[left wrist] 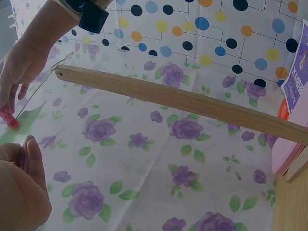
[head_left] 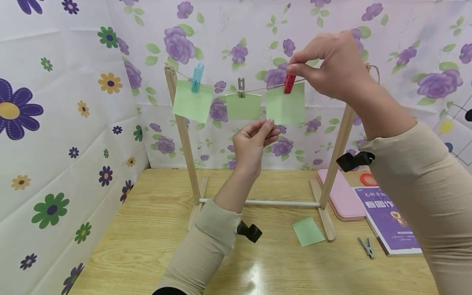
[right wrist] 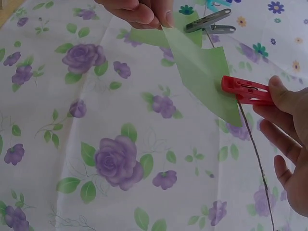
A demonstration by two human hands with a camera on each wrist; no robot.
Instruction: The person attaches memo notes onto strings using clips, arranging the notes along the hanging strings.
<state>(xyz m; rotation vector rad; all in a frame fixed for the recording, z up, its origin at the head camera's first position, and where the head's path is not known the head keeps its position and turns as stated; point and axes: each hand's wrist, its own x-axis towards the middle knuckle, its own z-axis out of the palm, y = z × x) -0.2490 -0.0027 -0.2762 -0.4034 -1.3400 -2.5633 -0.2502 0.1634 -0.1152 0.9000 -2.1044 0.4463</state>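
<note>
My right hand (head_left: 333,67) pinches a red clothespin (head_left: 289,84) between thumb and index finger; its jaws sit on the string and the top edge of a green paper square (head_left: 285,107). The lower left corner of that square is pinched by my left hand (head_left: 254,141). In the right wrist view the red clothespin (right wrist: 248,90) bites the edge of the green paper (right wrist: 202,72). Further left on the string, a grey clip (head_left: 241,87) holds a second green square (head_left: 243,107), and a blue clothespin (head_left: 197,78) holds a third (head_left: 193,101).
The string spans two wooden posts (head_left: 184,143) joined low down by a white rod (head_left: 280,203). On the table (head_left: 121,250) lie a loose green square (head_left: 308,232), a grey clip (head_left: 366,248), a pink case (head_left: 343,196), a purple book (head_left: 392,223) and a red ring (head_left: 368,179).
</note>
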